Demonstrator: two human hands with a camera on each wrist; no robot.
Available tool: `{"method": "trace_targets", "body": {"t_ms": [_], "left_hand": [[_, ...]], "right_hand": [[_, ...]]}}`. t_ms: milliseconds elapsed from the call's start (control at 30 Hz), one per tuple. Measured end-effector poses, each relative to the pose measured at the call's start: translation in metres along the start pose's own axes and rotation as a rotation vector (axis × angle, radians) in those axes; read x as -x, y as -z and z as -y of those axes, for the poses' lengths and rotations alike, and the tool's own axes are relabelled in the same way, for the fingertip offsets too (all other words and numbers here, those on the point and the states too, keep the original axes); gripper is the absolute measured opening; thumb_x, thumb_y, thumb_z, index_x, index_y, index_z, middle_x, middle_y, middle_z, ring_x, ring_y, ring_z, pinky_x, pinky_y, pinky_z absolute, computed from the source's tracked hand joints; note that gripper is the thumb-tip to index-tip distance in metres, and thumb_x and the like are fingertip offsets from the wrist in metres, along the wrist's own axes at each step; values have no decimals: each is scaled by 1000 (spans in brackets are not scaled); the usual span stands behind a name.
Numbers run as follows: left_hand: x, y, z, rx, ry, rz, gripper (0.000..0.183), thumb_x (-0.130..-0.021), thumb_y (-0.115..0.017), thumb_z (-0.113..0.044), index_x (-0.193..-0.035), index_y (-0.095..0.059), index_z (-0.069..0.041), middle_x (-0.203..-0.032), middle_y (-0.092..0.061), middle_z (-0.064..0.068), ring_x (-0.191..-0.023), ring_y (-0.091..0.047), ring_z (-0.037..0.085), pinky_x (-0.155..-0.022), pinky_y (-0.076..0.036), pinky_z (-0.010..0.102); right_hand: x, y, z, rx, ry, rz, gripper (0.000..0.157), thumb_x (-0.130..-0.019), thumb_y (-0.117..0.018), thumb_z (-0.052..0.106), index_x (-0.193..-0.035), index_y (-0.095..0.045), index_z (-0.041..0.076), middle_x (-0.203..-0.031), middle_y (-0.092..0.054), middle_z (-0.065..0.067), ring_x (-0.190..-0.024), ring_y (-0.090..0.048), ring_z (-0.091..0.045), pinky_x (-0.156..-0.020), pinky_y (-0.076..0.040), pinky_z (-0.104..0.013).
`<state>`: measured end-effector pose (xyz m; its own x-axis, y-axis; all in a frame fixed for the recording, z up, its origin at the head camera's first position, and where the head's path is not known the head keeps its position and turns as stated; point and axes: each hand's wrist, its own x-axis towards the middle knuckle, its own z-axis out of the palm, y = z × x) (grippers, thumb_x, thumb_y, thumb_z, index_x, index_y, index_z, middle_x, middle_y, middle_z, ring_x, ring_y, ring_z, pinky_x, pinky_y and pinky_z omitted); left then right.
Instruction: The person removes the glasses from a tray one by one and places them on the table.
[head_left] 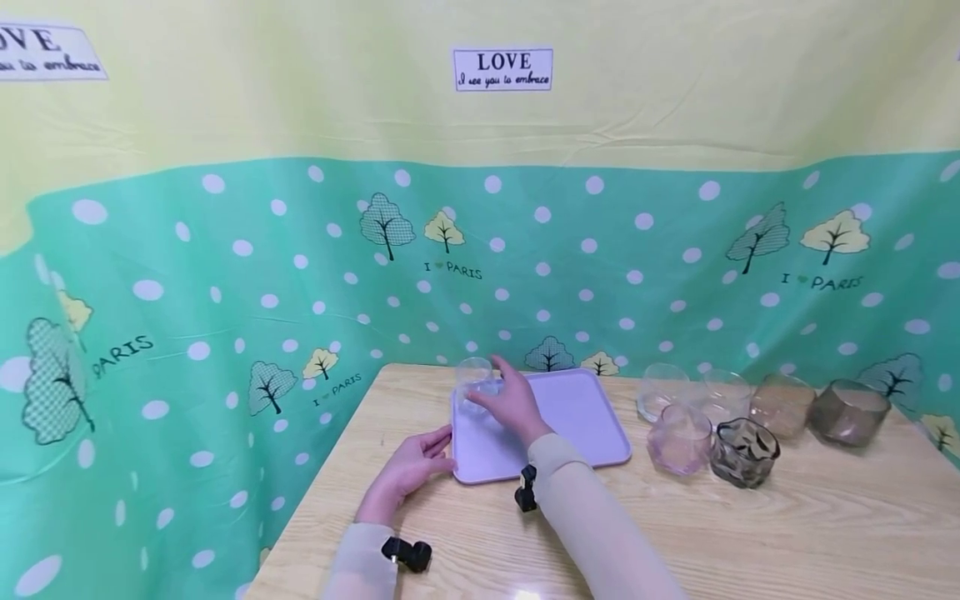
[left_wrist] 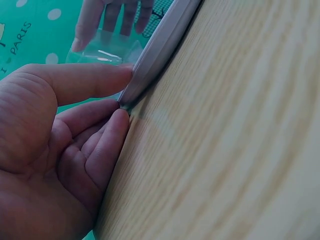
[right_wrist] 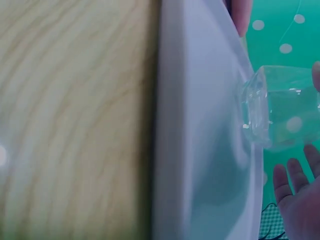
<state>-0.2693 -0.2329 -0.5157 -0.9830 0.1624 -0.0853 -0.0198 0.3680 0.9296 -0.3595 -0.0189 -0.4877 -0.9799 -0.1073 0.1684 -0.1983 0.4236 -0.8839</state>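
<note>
A lilac tray (head_left: 573, 417) lies on the wooden table. My left hand (head_left: 408, 467) is at its left edge; in the left wrist view the thumb (left_wrist: 100, 80) presses the rim (left_wrist: 155, 55) and the fingertips are tucked at its underside. A clear drinking glass (head_left: 472, 375) stands upright at the tray's far left corner. Around this glass is my right hand (head_left: 517, 408), thumb on one side and fingers on the other. In the right wrist view the fingers (right_wrist: 297, 177) look fairly straight, with a gap from the glass (right_wrist: 285, 107).
On the right stand several more glasses: two clear ones (head_left: 662, 392) (head_left: 723, 398), an amber one (head_left: 782, 407), a dark smoky one (head_left: 847, 414), a pinkish one (head_left: 679, 442) and a patterned grey one (head_left: 742, 454). A green and yellow curtain (head_left: 480, 250) hangs behind the table (head_left: 825, 533).
</note>
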Motion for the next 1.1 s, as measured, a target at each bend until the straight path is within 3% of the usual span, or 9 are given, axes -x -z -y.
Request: {"method": "trace_targets", "body": {"t_ms": [233, 433, 800, 1100], "left_hand": [[1, -2, -2, 13, -11, 4, 74, -90, -81, -8, -156, -49, 5, -160, -50, 21, -146, -49, 39, -120, -45, 47], [1, -2, -3, 18, -9, 11, 75, -91, -80, -8, -157, -48, 5, -161, -48, 21, -147, -48, 40, -121, -44, 47], [3, -1, -2, 8, -14, 1, 75, -90, -80, -8, -156, -47, 6, -160, -49, 22, -146, -49, 40, -121, -44, 47], [5, -1, -2, 12, -2, -3, 75, -90, -80, -8, -157, -48, 5, -160, -49, 21, -145, -50, 41, -121, -44, 49]], "right_hand": [[0, -3, 11, 3, -45, -14, 87, -91, -87, 33, -164, -43, 13, -162, -49, -16, -150, -44, -39, -127, -34, -57], [4, -4, 15, -16, -92, -32, 86, -90, -89, 35, -161, -47, 12, -160, -50, -15, -148, -46, -39, -126, -38, -57], [14, -4, 12, -43, -85, -65, 83, -84, -93, 36, -152, -55, 9, -150, -59, -12, -140, -54, -35, -122, -43, -52], [23, -6, 4, -81, -65, -121, 73, -82, -95, 33, -143, -61, 12, -142, -64, -11, -131, -60, -35, -109, -54, -53]]}}
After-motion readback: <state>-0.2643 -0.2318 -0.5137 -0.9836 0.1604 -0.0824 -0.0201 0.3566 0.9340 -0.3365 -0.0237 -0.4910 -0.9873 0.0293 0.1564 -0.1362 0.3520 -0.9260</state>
